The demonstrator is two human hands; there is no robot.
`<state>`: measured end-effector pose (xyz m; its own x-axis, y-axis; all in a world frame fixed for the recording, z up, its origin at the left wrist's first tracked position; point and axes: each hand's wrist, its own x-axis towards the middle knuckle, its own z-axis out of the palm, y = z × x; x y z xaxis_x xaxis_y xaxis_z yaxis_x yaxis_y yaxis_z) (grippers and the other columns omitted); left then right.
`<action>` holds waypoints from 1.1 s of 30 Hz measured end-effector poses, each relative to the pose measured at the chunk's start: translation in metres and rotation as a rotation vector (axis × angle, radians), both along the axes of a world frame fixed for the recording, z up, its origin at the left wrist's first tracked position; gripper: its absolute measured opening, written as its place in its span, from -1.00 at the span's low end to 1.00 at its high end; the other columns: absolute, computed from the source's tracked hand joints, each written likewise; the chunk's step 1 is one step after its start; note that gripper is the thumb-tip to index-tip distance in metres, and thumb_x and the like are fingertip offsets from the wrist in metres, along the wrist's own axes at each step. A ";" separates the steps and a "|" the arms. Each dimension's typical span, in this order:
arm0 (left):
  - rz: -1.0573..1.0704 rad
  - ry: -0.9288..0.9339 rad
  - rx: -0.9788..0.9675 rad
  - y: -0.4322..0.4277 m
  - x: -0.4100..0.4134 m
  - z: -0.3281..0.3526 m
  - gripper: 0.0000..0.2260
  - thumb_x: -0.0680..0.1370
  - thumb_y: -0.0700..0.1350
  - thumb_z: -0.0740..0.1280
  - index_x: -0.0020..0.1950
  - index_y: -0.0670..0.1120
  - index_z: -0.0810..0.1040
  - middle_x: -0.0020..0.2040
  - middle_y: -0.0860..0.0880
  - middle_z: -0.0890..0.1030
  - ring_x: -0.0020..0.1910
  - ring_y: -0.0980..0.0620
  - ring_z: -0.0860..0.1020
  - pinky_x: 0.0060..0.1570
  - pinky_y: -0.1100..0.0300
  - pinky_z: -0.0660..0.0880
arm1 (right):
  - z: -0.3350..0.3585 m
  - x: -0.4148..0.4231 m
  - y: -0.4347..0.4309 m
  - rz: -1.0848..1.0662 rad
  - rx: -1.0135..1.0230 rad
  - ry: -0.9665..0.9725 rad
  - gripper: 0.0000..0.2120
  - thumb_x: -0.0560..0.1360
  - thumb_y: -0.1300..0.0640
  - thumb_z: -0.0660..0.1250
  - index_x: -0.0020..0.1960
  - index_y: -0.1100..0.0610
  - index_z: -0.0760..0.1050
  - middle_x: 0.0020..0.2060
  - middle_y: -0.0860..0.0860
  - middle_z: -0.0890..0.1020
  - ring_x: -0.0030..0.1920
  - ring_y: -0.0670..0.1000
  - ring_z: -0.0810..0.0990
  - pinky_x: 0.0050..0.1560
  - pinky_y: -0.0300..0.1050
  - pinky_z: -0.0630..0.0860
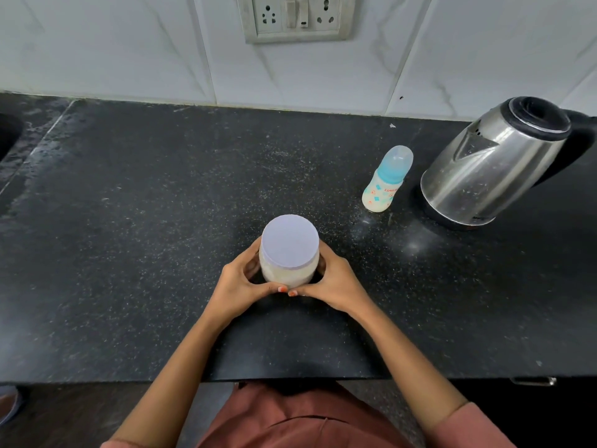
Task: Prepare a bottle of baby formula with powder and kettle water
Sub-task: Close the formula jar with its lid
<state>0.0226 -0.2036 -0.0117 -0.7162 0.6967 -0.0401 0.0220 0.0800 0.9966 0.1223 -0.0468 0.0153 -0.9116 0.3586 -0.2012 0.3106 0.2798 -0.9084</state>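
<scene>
both hands on the powder jar

your left hand (237,287) and right hand (332,282) are each curled round the powder jar (288,258) from opposite sides, thumbs nearly meeting at the front. the jar stands upright on the black counter (145,221), lavender lid (289,242) on. the baby bottle (386,179), capped, stands to your right, just beside the steel kettle (494,166). wall socket (295,17) sits above.

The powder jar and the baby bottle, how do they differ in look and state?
The powder jar is wide with a flat lilac lid; the baby bottle is slim with a domed translucent cap. The left hand and right hand grip the powder jar; the baby bottle stands untouched near the kettle. Both are upright and closed on the black counter.
</scene>
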 end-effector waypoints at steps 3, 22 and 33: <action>-0.015 0.021 0.025 0.012 -0.014 0.007 -0.23 0.09 0.07 0.58 0.24 0.21 0.35 0.26 0.17 0.46 0.26 0.19 0.45 0.24 0.28 0.39 | 0.004 -0.015 0.010 -0.009 0.013 0.018 -0.11 0.15 0.22 0.60 0.39 0.00 0.28 0.15 -0.18 0.48 0.27 -0.13 0.42 0.28 -0.22 0.36; -0.015 0.008 0.009 0.085 -0.118 0.008 -0.23 0.18 -0.10 0.57 0.33 0.06 0.33 0.28 0.11 0.47 0.29 0.11 0.44 0.27 0.13 0.41 | 0.006 -0.121 0.073 -0.076 0.043 0.025 -0.15 0.23 0.33 0.53 0.42 0.10 0.23 0.33 0.07 0.44 0.35 0.04 0.38 0.36 0.01 0.36; -0.003 0.011 -0.045 0.090 -0.126 -0.001 -0.23 0.29 -0.26 0.52 0.41 -0.05 0.24 0.36 -0.01 0.40 0.34 0.08 0.38 0.33 0.03 0.35 | 0.002 -0.127 0.078 -0.076 0.048 0.001 -0.14 0.25 0.34 0.50 0.45 0.09 0.19 0.36 0.07 0.40 0.38 0.06 0.34 0.38 0.10 0.33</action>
